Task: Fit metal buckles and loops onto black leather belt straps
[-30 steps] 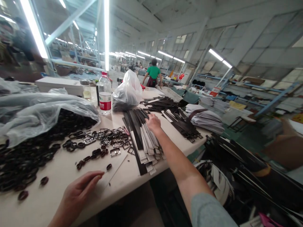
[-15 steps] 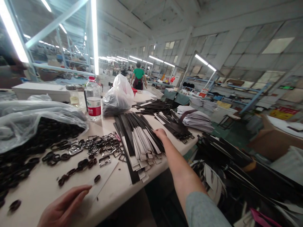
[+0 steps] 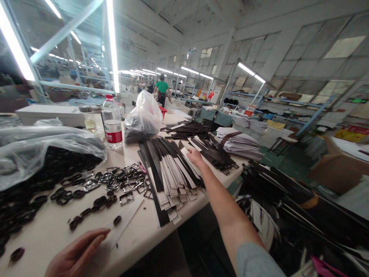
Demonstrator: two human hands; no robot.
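My right hand [image 3: 194,157] reaches out over a fanned pile of black belt straps with white undersides [image 3: 170,173] in the middle of the pale table [image 3: 52,231]. Its fingers curl down onto one strap at the pile's right edge. My left hand [image 3: 77,254] lies at the table's near edge with its fingers stretched out flat. Its fingertips touch a pale flat strip [image 3: 122,219]. Loose metal buckles [image 3: 121,181] and black oval rings [image 3: 29,200] lie between the two hands.
A clear plastic bag of black rings [image 3: 43,150] lies at the left. Behind stand a water bottle [image 3: 113,123], a small jar [image 3: 90,119] and a tied bag [image 3: 144,117]. More strap stacks [image 3: 239,144] lie to the right, others below the table [image 3: 288,200]. A person in a green shirt [image 3: 162,88] stands far off.
My right hand has slid from the middle of the strap pile to its right edge. My left hand has drawn slightly back toward me. The view has turned a little right.
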